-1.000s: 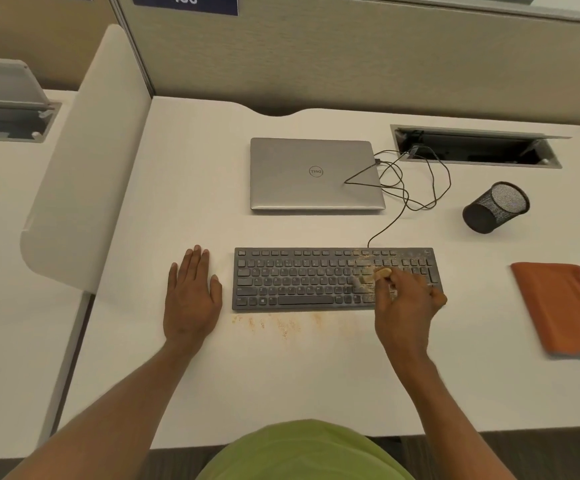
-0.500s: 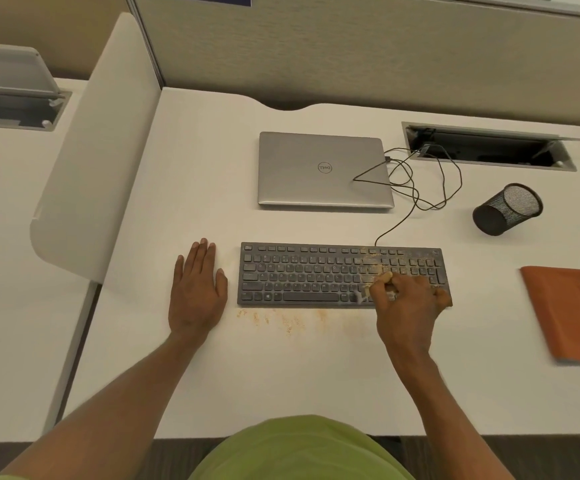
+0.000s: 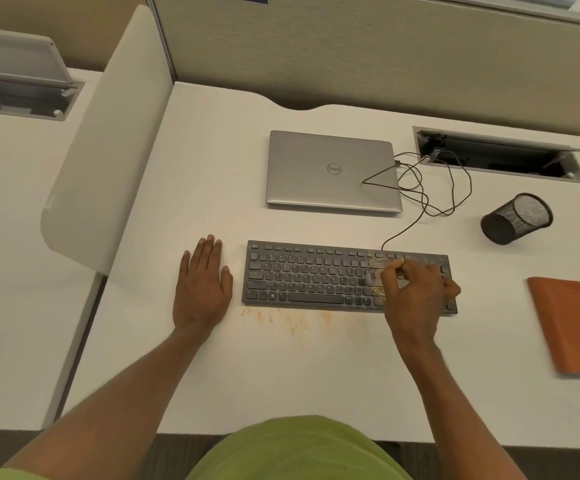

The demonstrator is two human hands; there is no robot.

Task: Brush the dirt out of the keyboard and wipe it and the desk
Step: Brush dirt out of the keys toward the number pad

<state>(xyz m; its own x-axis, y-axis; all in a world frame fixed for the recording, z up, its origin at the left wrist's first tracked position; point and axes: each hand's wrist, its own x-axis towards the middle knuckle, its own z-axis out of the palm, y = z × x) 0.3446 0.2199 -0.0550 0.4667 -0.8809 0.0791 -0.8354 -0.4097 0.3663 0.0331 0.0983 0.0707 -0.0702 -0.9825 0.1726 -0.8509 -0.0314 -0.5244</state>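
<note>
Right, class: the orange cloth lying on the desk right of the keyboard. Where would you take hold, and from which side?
I'd pinch the orange cloth at its far left corner, coming from above on the keyboard side. It lies flat on the desk, so only an edge or corner can be lifted, and its right edge is out of view.

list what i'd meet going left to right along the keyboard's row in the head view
left hand → keyboard → orange cloth; the right hand, gripping a brush, overlaps the keyboard, so it is left out.
</note>
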